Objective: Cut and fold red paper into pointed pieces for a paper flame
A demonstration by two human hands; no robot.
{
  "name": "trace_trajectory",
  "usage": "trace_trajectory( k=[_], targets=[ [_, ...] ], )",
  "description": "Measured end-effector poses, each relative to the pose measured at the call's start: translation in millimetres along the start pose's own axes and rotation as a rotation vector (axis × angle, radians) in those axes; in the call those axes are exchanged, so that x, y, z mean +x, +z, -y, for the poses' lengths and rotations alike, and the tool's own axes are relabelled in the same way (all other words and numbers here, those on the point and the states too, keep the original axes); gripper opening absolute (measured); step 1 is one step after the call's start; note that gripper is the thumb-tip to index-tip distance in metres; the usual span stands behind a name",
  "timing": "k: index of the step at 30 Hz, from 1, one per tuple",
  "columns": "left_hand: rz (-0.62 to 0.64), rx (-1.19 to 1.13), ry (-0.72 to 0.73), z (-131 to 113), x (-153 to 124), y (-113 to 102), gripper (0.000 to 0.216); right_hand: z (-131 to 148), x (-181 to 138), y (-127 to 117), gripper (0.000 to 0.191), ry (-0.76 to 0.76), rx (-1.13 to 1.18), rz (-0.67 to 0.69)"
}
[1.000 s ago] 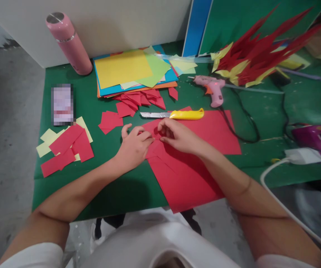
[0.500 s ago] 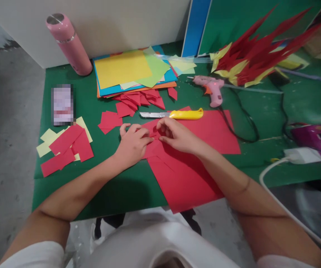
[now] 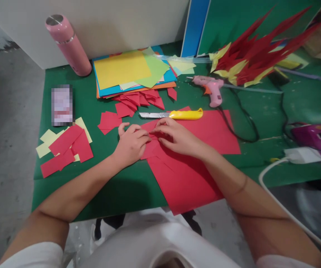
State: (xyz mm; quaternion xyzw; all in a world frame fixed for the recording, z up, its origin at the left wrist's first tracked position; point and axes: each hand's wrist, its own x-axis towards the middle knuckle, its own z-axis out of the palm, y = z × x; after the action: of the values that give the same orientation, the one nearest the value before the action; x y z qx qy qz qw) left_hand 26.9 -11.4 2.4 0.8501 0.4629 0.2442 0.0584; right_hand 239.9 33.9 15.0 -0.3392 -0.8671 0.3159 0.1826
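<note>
My left hand (image 3: 130, 143) and my right hand (image 3: 175, 137) meet over a small red paper piece (image 3: 150, 147) lying on a large red sheet (image 3: 194, 163). Both hands press and pinch that piece with curled fingers. A yellow utility knife (image 3: 177, 114) with its blade out lies just beyond my fingers. Folded red pieces (image 3: 138, 100) are piled behind it, and a few flat red squares (image 3: 109, 121) lie left of my left hand.
The green table (image 3: 99, 186) also bears a stack of coloured paper (image 3: 132, 72), a pink bottle (image 3: 69, 44), a phone (image 3: 62, 104), red and yellow strips (image 3: 65, 147), a pink glue gun (image 3: 212, 89) with cable, a red-yellow spiky paper craft (image 3: 255, 52) and a purple device (image 3: 317, 136).
Both hands shifted slightly closer together on the small red piece; my right fingers now reach further left across it. Nothing else moved.
</note>
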Motion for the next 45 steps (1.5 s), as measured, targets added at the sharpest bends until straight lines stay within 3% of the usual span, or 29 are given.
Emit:
trace_trajectory(
  k=[14, 29, 45],
  targets=[
    [0.046, 0.068, -0.003, -3, -2, 3, 0.027, -11, 1, -4, 0.023, 0.025, -0.019, -0.019],
    [0.091, 0.109, 0.041, -3, -2, 8, 0.035, -4, 3, -2, 0.01, 0.269, 0.019, -0.091],
    [0.102, 0.11, -0.002, -8, -3, 4, 0.035, 2, 1, 2, 0.006, 0.27, -0.069, -0.097]
  ],
)
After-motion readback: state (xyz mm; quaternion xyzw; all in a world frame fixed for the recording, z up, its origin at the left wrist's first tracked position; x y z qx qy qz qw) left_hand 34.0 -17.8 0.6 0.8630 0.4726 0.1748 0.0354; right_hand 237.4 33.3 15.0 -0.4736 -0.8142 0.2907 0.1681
